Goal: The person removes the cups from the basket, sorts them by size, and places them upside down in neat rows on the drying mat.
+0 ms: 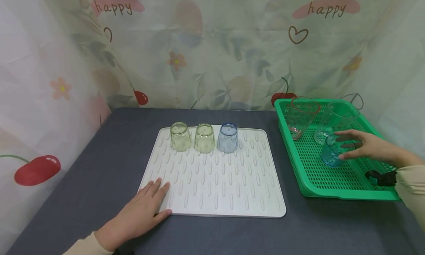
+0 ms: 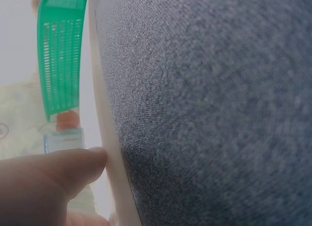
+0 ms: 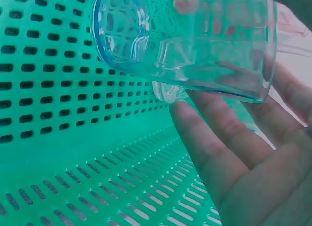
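My left hand (image 1: 139, 210) rests with spread fingers on the near left corner of a white ridged drying mat (image 1: 216, 181). In the left wrist view its thumb (image 2: 83, 170) lies against the mat's edge. My right hand (image 1: 372, 148) reaches into a green basket (image 1: 318, 193) and holds a blue glass tumbler (image 1: 330, 155), thumb on the near side and fingers behind. The right wrist view shows the fingers (image 3: 214, 123) along the blue tumbler (image 3: 195, 55), partly seen through it. Two greenish glasses (image 1: 180, 138) and a pale blue glass (image 1: 227, 140) stand in a row on the mat's far part.
A clear glass with a red rim (image 1: 300, 114) and another clear glass (image 1: 338, 116) with a handle stand at the basket's back. A dark cloth (image 1: 216, 236) covers the table. Printed curtains (image 1: 216, 63) hang behind and at both sides.
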A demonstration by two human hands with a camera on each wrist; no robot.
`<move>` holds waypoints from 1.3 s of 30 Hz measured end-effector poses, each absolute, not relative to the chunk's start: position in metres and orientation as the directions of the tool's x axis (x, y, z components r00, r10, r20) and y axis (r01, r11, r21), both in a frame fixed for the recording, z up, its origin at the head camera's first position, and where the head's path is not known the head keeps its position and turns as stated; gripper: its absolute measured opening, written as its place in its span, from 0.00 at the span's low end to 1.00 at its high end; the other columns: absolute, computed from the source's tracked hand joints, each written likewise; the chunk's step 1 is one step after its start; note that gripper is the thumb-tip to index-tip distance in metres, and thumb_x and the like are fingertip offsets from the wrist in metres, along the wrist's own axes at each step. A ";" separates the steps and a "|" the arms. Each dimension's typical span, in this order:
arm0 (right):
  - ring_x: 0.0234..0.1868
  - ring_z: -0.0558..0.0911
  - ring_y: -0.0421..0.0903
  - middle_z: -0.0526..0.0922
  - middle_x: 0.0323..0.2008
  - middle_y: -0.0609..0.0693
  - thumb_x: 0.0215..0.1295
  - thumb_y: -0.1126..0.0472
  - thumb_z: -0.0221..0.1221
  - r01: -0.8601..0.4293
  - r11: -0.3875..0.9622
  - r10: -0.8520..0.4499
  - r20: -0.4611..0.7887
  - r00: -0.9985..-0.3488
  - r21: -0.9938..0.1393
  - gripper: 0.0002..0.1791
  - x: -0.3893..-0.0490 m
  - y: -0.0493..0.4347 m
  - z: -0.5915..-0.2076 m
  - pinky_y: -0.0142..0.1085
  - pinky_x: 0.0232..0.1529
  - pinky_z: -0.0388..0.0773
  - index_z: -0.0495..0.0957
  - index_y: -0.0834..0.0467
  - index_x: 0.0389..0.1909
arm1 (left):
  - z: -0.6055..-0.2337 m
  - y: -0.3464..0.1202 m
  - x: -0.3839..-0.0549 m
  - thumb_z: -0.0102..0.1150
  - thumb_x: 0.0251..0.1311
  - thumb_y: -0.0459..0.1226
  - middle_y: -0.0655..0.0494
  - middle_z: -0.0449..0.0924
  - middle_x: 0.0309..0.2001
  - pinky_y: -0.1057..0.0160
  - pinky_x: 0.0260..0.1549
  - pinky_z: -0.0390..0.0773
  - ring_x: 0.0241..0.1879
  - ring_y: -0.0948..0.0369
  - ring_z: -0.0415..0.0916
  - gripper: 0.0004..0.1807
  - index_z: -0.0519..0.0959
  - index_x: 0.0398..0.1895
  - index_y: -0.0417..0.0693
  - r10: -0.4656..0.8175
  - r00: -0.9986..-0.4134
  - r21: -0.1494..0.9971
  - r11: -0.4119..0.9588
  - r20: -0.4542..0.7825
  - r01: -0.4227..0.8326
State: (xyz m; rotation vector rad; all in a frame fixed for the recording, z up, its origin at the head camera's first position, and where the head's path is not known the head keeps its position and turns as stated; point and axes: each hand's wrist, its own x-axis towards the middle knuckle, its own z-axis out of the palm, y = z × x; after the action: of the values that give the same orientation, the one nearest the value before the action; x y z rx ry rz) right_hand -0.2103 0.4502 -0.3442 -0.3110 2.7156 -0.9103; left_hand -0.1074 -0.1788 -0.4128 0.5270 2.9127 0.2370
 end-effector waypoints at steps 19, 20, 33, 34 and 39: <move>0.43 0.69 0.15 0.67 0.64 0.62 0.62 0.54 0.66 -0.144 0.824 -0.231 -0.093 -0.968 -0.548 0.44 -0.202 0.419 -0.316 0.31 0.37 0.77 0.54 0.59 0.74 | -0.401 -0.180 -0.107 0.61 0.60 0.53 0.34 0.65 0.66 0.40 0.61 0.66 0.66 0.39 0.63 0.37 0.69 0.66 0.38 0.368 -0.923 0.146 0.925 -0.114 0.351; 0.44 0.70 0.16 0.67 0.64 0.59 0.61 0.54 0.66 -0.153 0.820 -0.234 -0.079 -0.969 -0.551 0.44 -0.201 0.418 -0.314 0.30 0.38 0.77 0.54 0.58 0.74 | -0.398 -0.181 -0.108 0.61 0.60 0.52 0.34 0.67 0.65 0.41 0.60 0.67 0.65 0.40 0.65 0.36 0.70 0.65 0.38 0.370 -0.923 0.140 0.924 -0.105 0.355; 0.45 0.71 0.15 0.70 0.62 0.50 0.58 0.51 0.68 -0.169 0.813 -0.198 0.008 -0.980 -0.557 0.45 -0.183 0.379 -0.282 0.25 0.38 0.76 0.56 0.47 0.74 | -0.352 -0.179 -0.111 0.56 0.65 0.55 0.47 0.76 0.61 0.45 0.51 0.76 0.60 0.50 0.74 0.32 0.70 0.66 0.49 0.321 -0.943 0.255 0.922 -0.084 0.292; 0.46 0.71 0.15 0.70 0.62 0.50 0.58 0.51 0.68 -0.170 0.812 -0.197 0.012 -0.980 -0.558 0.45 -0.181 0.375 -0.279 0.24 0.39 0.75 0.56 0.46 0.74 | -0.348 -0.178 -0.112 0.55 0.65 0.56 0.47 0.75 0.61 0.45 0.52 0.76 0.60 0.50 0.74 0.32 0.70 0.67 0.49 0.321 -0.943 0.264 0.920 -0.084 0.289; 0.47 0.73 0.18 0.71 0.59 0.41 0.58 0.52 0.68 -0.181 0.784 -0.196 0.040 -0.980 -0.593 0.43 -0.171 0.350 -0.267 0.22 0.39 0.75 0.58 0.42 0.72 | -0.333 -0.174 -0.111 0.53 0.66 0.57 0.49 0.75 0.63 0.45 0.54 0.74 0.61 0.50 0.73 0.32 0.70 0.68 0.52 0.332 -0.942 0.313 0.900 -0.045 0.303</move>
State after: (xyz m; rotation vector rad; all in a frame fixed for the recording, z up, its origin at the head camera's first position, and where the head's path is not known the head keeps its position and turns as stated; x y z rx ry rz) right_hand -0.1712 0.3500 -0.2671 -0.3114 2.9452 -0.9755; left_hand -0.1105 -0.1738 -0.3333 0.4968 2.9670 0.4643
